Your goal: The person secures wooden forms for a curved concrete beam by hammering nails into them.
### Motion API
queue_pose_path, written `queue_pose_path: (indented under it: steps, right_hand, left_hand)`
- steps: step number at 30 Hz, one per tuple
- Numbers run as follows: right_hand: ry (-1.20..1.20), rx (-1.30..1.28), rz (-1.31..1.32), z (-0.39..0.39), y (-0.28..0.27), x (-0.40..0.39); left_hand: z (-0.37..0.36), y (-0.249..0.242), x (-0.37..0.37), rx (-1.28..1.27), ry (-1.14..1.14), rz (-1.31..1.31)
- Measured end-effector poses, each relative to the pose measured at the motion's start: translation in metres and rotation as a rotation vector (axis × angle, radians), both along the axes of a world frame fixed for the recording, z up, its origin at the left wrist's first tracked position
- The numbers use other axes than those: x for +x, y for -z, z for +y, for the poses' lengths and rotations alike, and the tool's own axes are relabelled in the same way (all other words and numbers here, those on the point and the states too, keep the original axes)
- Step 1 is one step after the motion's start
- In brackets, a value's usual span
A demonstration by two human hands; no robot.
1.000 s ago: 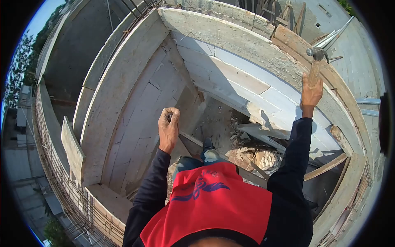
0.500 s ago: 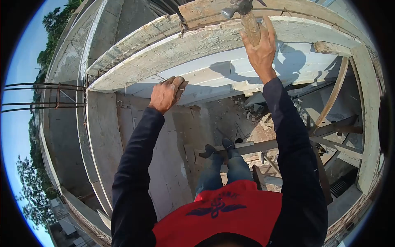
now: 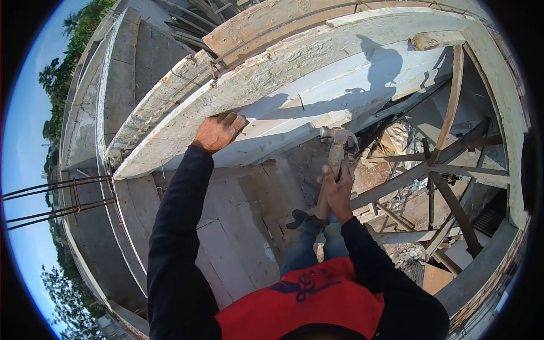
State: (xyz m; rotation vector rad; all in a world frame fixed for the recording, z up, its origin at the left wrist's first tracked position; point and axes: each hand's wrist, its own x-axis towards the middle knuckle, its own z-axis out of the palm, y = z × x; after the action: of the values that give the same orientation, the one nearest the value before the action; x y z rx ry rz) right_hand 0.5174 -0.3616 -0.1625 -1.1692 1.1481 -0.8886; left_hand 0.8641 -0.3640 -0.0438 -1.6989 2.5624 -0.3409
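Note:
My right hand (image 3: 339, 190) is wrapped round the wooden handle of a claw hammer (image 3: 335, 148), whose metal head points up and away from me, over the gap below. My left hand (image 3: 220, 132) is at the inner face of the long rough board (image 3: 283, 61), its fingers curled together. A thin nail-like tip shows by those fingers, too small to make out surely. White blocks (image 3: 317, 90) form the wall below the board, with the shadow of a head and hand on them.
Crossed timbers (image 3: 447, 156) span the gap at the right, with rubble (image 3: 396, 141) far below. Rebar (image 3: 56, 195) sticks out at the left. A short wood piece (image 3: 437, 39) joins the board at the upper right. My feet stand on a beam below.
My right hand has come down with the hammer from above the board to in front of my legs. My left hand has shifted slightly left and down, and the view has turned.

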Motion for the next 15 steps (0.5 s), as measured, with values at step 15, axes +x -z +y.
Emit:
queue_pose_path:
  steps: [15]
  right_hand:
    - [0.186,-0.289,-0.059,-0.059,0.005,0.173]
  left_hand:
    - [-0.003,0.001,0.005,-0.066,0.153,-0.058]
